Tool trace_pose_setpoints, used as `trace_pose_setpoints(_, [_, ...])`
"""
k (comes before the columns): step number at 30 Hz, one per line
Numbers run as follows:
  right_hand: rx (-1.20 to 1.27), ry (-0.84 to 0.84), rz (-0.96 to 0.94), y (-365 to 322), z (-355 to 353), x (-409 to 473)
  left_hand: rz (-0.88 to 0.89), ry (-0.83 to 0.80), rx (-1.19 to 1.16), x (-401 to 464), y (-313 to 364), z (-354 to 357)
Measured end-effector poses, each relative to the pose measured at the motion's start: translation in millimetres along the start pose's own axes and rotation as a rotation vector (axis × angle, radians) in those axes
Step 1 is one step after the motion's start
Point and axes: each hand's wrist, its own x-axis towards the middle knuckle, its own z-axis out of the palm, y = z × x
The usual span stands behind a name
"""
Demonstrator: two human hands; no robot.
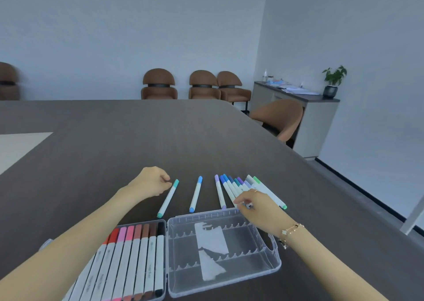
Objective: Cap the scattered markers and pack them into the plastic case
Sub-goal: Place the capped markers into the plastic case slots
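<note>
A clear plastic case (pixel 276 263) lies open at the table's near edge. Its left half holds a row of red, pink, brown and black markers (pixel 135 259). The right half holds only a white paper insert (pixel 212 243). Beyond the case lie a teal marker (pixel 168 198), a blue marker (pixel 196 194), a lilac marker (pixel 219 193) and a bunch of several blue, purple and green markers (pixel 236 187), all capped. My left hand (pixel 152 181) is curled beside the teal marker's far end and holds nothing that I can see. My right hand (pixel 258 208) pinches the near end of a marker in the bunch.
The dark wooden table (pixel 183 135) stretches far ahead, with a pale inset panel (pixel 20 147) at the left. Brown chairs (pixel 202 85) stand along the back wall, and another chair (pixel 280 117) sits at the table's right edge. A sideboard with a plant (pixel 333 80) stands at the right.
</note>
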Motion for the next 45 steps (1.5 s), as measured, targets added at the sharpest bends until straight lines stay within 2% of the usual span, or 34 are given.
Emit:
trace_pose_setpoints(5, [-0.081, 0.235, 0.123, 23, -9, 27, 0.049, -0.02, 0.062, 33, 12, 9])
trace_pose_setpoints(11, [-0.146, 0.278, 0.368, 72, -18, 48, 0.077, -0.002, 0.162, 61, 23, 20])
trace_pose_setpoints(16, [-0.031, 0.239, 0.43, 87, -20, 50, 0.081, 0.022, 0.159, 71, 24, 24])
trace_pose_setpoints(20, [0.057, 0.217, 0.438, 88, -22, 51, 0.15, 0.033, 0.111, 74, 40, 28])
trace_pose_setpoints(25, [0.099, 0.182, 0.442, 85, -20, 54, 0.322, -0.053, -0.014, 73, 89, 39])
trace_pose_setpoints(30, [0.078, 0.177, 0.499, 83, -15, 59, 0.415, -0.136, -0.125, 76, 140, 63])
trace_pose_setpoints(38, [-0.026, 0.077, 0.505, 78, -25, 61, 0.416, -0.259, -0.15, 71, 163, 99])
trace_pose_setpoints(42, [0.128, 0.054, 0.495, 67, -32, 56, 0.354, -0.237, -0.262, 68, 166, 93])
trace_pose_setpoints(45, [0.227, -0.003, 0.41, 44, -37, 53, 0.274, -0.262, -0.346, 64, 158, 73])
